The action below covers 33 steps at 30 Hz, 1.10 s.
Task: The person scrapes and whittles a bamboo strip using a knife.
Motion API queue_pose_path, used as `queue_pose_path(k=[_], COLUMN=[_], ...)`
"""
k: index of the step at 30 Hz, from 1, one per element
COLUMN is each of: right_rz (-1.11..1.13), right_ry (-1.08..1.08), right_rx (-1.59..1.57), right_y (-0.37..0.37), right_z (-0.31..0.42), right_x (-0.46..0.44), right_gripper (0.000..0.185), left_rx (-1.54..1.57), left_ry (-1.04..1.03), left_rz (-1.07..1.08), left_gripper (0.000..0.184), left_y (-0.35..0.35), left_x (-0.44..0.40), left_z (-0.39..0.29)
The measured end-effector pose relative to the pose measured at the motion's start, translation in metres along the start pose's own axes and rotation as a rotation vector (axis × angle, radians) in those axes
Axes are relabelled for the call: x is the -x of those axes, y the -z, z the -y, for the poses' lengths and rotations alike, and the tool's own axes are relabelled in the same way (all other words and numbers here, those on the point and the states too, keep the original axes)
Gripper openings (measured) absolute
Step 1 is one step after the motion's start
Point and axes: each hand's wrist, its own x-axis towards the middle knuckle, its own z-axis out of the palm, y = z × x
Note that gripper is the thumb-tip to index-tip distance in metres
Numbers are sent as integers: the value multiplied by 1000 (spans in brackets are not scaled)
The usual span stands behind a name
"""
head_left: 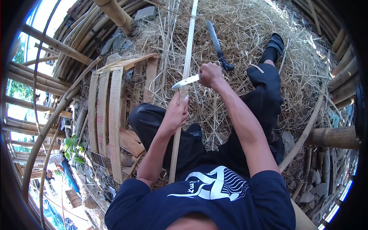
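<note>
A long pale bamboo strip (189, 50) runs from the top of the head view down between my legs to my shirt. My left hand (176, 114) is wrapped round the strip at about its middle. Just above, my right hand (211, 74) is closed in a fist on the handle of a knife (186, 81). The knife's blade lies across the strip, pointing left, close to my left fingers; its handle is hidden in my fist. Beyond my right hand, a machete (216, 40) with a dark handle rests on the shavings.
Bamboo shavings (237, 50) cover the ground around my legs. To the left stands a wooden slatted pallet (102, 111). Bamboo poles (50, 42) line the left side, and a thick bamboo post (333, 137) juts in at the right, near several stones (318, 188).
</note>
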Motion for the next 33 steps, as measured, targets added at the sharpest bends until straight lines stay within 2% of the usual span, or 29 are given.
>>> queue_pose_path(k=[2,3,5,9,11,15,17,19,23,27,29,33], right_rz=[-92,-175,-167,-111,-176,-129,-183,-96,-61,25,204,134], right_ry=[-224,-275,-177,-158,-165,-250,-208,-120,-104,-125,-166,-144], right_rx=[-125,-59,-26,-19,38,2,85,70,74,36,-128,-267], right_y=[-5,30,36,11,3,13,6,13,9,0,-2,16], right_z=[-2,-28,-16,-19,-31,-37,-39,-32,-29,-20,-15,14], right_x=[-3,-2,-3,4,11,5,6,18,14,18,19,42], right_gripper=[24,25,27,25,19,19,20,21,19,27,34,36], left_rx=[-41,-78,21,-10,60,46,98,121,154,122,86,74], left_ry=[52,45,65,148,164,215,268,295,272,205,164,102], left_rz=[-158,-200,-118,-128,-101,-125,-99,-81,-80,-117,-117,-109], left_gripper=[15,13,12,13,13,13,10,10,12,12,13,15], left_y=[-9,-35,-18,-12,-14,-16,-13,-17,-8,-6,-6,5], left_x=[21,25,52,66,75,113,122,141,141,132,124,104], left_z=[-2,8,1,14,20,30,29,33,37,34,33,26])
